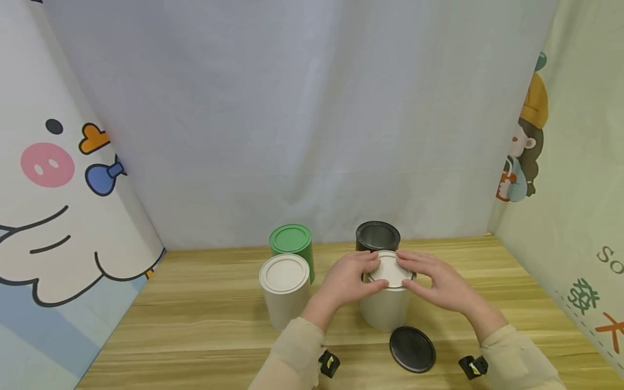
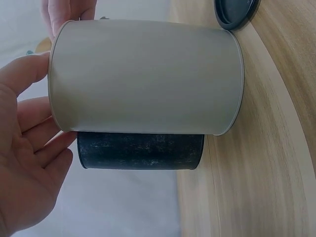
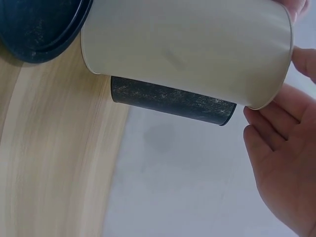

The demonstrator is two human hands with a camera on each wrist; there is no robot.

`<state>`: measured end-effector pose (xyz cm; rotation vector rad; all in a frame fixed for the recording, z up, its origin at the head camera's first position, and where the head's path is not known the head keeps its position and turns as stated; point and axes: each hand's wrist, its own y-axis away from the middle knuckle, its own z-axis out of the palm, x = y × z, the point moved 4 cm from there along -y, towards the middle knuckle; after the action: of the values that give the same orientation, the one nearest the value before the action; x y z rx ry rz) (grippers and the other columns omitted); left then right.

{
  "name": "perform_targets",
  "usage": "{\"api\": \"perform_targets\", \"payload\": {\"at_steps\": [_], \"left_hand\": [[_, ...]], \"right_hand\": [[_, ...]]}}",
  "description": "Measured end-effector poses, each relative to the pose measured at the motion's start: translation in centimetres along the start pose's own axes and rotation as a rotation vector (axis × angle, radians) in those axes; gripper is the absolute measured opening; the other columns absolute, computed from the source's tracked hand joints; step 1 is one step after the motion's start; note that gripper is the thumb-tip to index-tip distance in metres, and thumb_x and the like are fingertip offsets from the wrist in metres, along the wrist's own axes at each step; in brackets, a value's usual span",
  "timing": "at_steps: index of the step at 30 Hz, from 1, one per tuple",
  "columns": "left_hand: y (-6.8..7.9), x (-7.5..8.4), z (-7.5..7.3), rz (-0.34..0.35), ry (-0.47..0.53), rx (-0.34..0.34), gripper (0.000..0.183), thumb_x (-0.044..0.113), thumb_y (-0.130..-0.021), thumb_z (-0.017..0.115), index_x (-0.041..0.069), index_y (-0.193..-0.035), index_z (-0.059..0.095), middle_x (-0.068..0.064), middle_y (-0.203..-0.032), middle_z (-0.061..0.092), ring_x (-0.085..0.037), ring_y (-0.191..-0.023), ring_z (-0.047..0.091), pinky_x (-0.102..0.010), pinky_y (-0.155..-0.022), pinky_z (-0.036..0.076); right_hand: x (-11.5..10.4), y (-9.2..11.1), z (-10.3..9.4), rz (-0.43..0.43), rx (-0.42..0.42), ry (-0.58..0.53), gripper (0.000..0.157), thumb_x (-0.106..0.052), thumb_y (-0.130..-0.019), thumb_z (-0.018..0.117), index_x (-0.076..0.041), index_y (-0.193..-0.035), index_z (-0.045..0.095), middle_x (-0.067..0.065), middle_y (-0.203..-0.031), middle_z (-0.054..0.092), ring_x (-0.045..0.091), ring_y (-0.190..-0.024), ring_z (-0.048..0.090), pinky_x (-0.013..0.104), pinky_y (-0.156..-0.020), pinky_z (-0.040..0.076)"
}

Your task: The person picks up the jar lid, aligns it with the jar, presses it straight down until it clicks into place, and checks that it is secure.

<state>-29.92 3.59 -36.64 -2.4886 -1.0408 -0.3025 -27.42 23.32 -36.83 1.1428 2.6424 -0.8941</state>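
Both hands rest on the top of an off-white can (image 1: 384,313) that stands upright on the table. Its white lid (image 1: 389,270) lies on the top, between the hands. My left hand (image 1: 347,277) touches the lid's left side with thumb and extended fingers. On the opposite side, my right hand (image 1: 441,279) lays its fingers and thumb across the edge. In both wrist views the fingertips are right at the can's upper rim. A black lid (image 1: 412,349) lies flat on the table just in front of this can.
Behind the off-white can stands a black can (image 1: 377,236), its hollow inside showing. To the left are a second off-white can (image 1: 286,303) with a white lid and a green can (image 1: 291,240) with a green lid. A pale curtain (image 1: 302,119) hangs at the table's back edge.
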Motion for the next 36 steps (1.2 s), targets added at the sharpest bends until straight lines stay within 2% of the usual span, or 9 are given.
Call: {"api": "perform_targets", "payload": {"at_steps": [5, 13, 27, 32, 36], "left_hand": [[-0.1, 0.3, -0.2, -0.03, 0.014, -0.007, 0.053, 0.038, -0.093, 0.067, 0.01, -0.136, 0.061, -0.002, -0.144, 0.053, -0.021, -0.135, 0.047, -0.031, -0.112, 0.035], [-0.2, 0.3, -0.1, -0.016, 0.017, 0.012, 0.051, 0.037, -0.092, 0.067, 0.009, -0.134, 0.063, -0.003, -0.141, 0.056, -0.022, -0.132, 0.05, -0.029, -0.111, 0.036], [-0.5, 0.1, 0.1, -0.017, -0.048, -0.054, 0.052, 0.043, -0.094, 0.065, 0.012, -0.136, 0.062, -0.001, -0.143, 0.054, -0.02, -0.134, 0.047, -0.03, -0.111, 0.037], [-0.8, 0.5, -0.1, -0.019, -0.112, -0.063, 0.046, 0.046, -0.093, 0.067, 0.015, -0.126, 0.071, -0.001, -0.141, 0.056, -0.019, -0.132, 0.049, -0.03, -0.109, 0.04], [-0.9, 0.7, -0.2, -0.035, -0.159, -0.065, 0.036, 0.051, -0.09, 0.068, 0.017, -0.103, 0.076, 0.0, -0.139, 0.058, -0.018, -0.13, 0.051, -0.03, -0.105, 0.043]], "right_hand": [[-0.2, -0.2, -0.1, 0.024, -0.026, -0.002, 0.044, -0.012, -0.089, 0.073, 0.004, -0.13, 0.063, 0.018, -0.137, 0.057, 0.039, -0.125, 0.052, 0.058, -0.095, 0.046], [-0.4, -0.3, -0.3, 0.047, -0.049, 0.019, 0.044, -0.012, -0.089, 0.073, 0.005, -0.128, 0.063, 0.018, -0.136, 0.058, 0.041, -0.125, 0.052, 0.059, -0.097, 0.045], [-0.6, -0.7, -0.6, 0.064, -0.121, 0.062, 0.044, -0.017, -0.091, 0.071, 0.005, -0.129, 0.063, 0.019, -0.136, 0.058, 0.042, -0.126, 0.051, 0.059, -0.1, 0.043], [-0.9, -1.2, -0.8, 0.05, -0.158, 0.071, 0.044, -0.018, -0.091, 0.072, 0.006, -0.127, 0.064, 0.02, -0.135, 0.059, 0.042, -0.125, 0.053, 0.057, -0.099, 0.044], [-1.1, -1.5, -1.0, 0.058, -0.198, 0.077, 0.044, -0.021, -0.092, 0.072, 0.005, -0.126, 0.065, 0.02, -0.135, 0.059, 0.042, -0.124, 0.053, 0.056, -0.099, 0.045]]}}
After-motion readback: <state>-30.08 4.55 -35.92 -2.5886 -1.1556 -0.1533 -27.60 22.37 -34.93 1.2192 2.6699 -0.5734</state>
